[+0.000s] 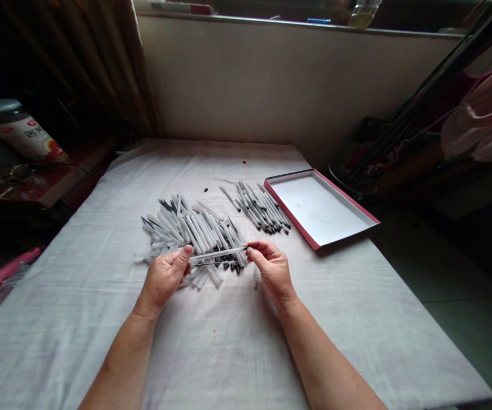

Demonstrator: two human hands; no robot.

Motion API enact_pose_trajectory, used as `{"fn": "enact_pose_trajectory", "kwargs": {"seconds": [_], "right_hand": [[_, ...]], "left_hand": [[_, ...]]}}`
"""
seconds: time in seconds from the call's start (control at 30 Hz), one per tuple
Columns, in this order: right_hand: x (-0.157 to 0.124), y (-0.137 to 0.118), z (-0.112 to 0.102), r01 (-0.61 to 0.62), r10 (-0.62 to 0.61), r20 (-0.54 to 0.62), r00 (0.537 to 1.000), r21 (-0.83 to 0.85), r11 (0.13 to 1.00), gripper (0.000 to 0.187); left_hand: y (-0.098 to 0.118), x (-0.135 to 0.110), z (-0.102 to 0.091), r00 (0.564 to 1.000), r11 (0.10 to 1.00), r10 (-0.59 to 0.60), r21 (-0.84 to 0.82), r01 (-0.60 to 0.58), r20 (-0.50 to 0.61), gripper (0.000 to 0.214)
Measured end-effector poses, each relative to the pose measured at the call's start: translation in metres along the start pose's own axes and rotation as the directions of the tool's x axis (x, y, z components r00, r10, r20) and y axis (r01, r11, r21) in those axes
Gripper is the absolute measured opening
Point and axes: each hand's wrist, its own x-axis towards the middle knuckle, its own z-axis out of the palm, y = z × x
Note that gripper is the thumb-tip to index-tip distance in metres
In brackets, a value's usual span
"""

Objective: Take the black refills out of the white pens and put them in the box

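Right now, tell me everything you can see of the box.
The box is a shallow, rectangular tray, apparently cardboard, with reddish-pink outer walls and a white inside bearing faint grey marks. Its far edge looks dark. It sits open side up, askew, on the cloth; its right corner seems to jut past the cloth's edge. Pens lie close to its left wall; whether any touch it, I can't tell.

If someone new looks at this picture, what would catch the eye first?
Probably the large pile of pale tubes near the middle of the cloth-covered table, with the left hand and right hand holding a slim clear tube at its near side. Next, the shallow red-edged tray to the right, beside a smaller group of black-tipped pens.
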Motion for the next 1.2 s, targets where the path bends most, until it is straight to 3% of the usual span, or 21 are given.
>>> {"fn": "enact_pose_trajectory", "kwargs": {"seconds": [0.2, 0.4, 0.5, 0.6, 0.67, 0.83, 1.03, 1.13, 1.2], "right_hand": [[0.003, 0.004, -0.003, -0.017, 0.016, -0.037, 0.999, -0.030, 0.999, 0.021], [0.006, 0.007, -0.009, 0.095, -0.117, -0.148, 0.982, -0.143, 0.985, 0.021], [0.002, 0.009, -0.008, 0.165, -0.179, -0.014, 0.984, -0.321, 0.933, 0.015], [-0.005, 0.010, -0.005, 0.288, -0.245, 0.151, 0.958, -0.481, 0.828, 0.012], [-0.006, 0.009, -0.004, 0.319, -0.267, 0.175, 0.948, -0.500, 0.805, 0.014], [-0.002, 0.007, -0.004, 0.113, -0.096, 0.068, 0.993, -0.323, 0.939, 0.026], [0.002, 0.004, -0.003, 0.003, 0.004, 0.030, 1.000, -0.219, 0.976, 0.023], [0.011, -0.001, -0.012, -0.024, 0.012, -0.077, 0.997, -0.162, 0.986, 0.027], [0.020, -0.005, -0.022, -0.031, 0.010, -0.211, 0.977, -0.096, 0.995, 0.030]], "left_hand": [[0.006, -0.001, 0.008, 0.994, 0.987, 0.104, -0.123, -0.105, -0.009, 0.046], [0.001, 0.001, 0.000, 0.989, 0.993, 0.115, 0.022, -0.113, -0.088, 0.043], [-0.003, 0.003, -0.003, 0.986, 0.993, 0.115, 0.025, -0.113, -0.118, 0.043], [-0.003, 0.003, -0.002, 0.990, 0.994, 0.113, 0.012, -0.112, -0.087, 0.041], [-0.002, 0.003, -0.001, 0.992, 0.994, 0.110, 0.002, -0.110, -0.066, 0.040], [0.000, 0.001, 0.000, 0.993, 0.994, 0.105, 0.004, -0.105, -0.046, 0.040], [0.000, 0.001, 0.002, 0.996, 0.996, 0.086, 0.003, -0.086, -0.007, 0.039], [-0.003, 0.003, -0.001, 0.994, 0.997, 0.069, -0.015, -0.071, -0.086, 0.041], [-0.005, 0.006, -0.004, 0.982, 0.998, 0.045, -0.034, -0.052, -0.181, 0.043]]}}
